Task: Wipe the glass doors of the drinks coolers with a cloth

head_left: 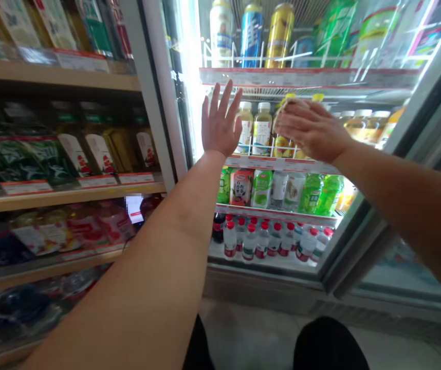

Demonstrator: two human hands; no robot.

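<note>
My left hand [221, 126] reaches into the lit fridge with fingers spread, holding nothing. It is in front of the middle shelf, beside two bottles with white caps and pale labels [262, 129]. My right hand [315, 128] is bent over a pale cloth [281, 107], of which only an edge shows past the fingers. Behind this hand stand yellow-capped bottles [282, 146], partly covered by it. Whether the cloth touches a bottle or the shelf, I cannot tell. A white wire rail and price strip [267, 163] run along the shelf front.
Tall cans [251, 36] and large bottles fill the shelf above. Cartons and green bottles [262, 189] stand below, then small red-capped water bottles [249, 241]. A metal door frame [363, 231] borders the right. Wooden shelves [66, 198] with bottles stand at the left.
</note>
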